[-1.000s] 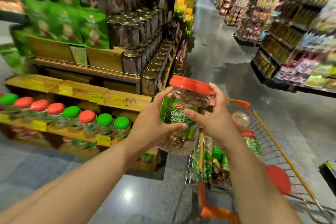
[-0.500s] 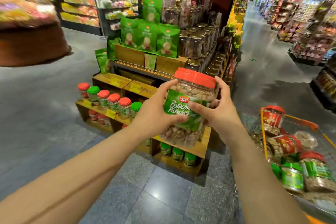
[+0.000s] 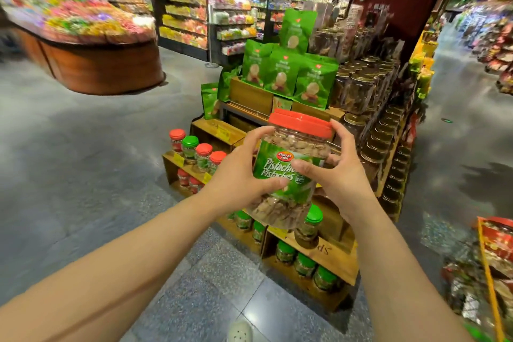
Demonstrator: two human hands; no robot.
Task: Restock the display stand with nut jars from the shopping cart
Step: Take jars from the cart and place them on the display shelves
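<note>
A clear pistachio jar (image 3: 294,153) with a red lid and green label is held up in front of me, above the wooden display stand (image 3: 327,258). My left hand (image 3: 238,178) grips its left side with the thumb across the label. My right hand (image 3: 338,172) grips its right side, fingers curled near the lid. On the stand's low shelves sit small jars with red lids (image 3: 204,154) and green lids (image 3: 312,223). The shopping cart (image 3: 491,272) with more packed goods shows at the far right edge.
Green snack bags (image 3: 280,72) and rows of dark gold-lidded jars (image 3: 361,89) fill the stand's upper tiers. A round candy counter (image 3: 83,44) stands far left. Grey tiled floor stretches between. A light shoe (image 3: 240,330) shows at the bottom.
The view has swung left, away from the cart and onto the display stand. Both hands kept hold of the pistachio jar, which now hangs over the stand's lower shelves.
</note>
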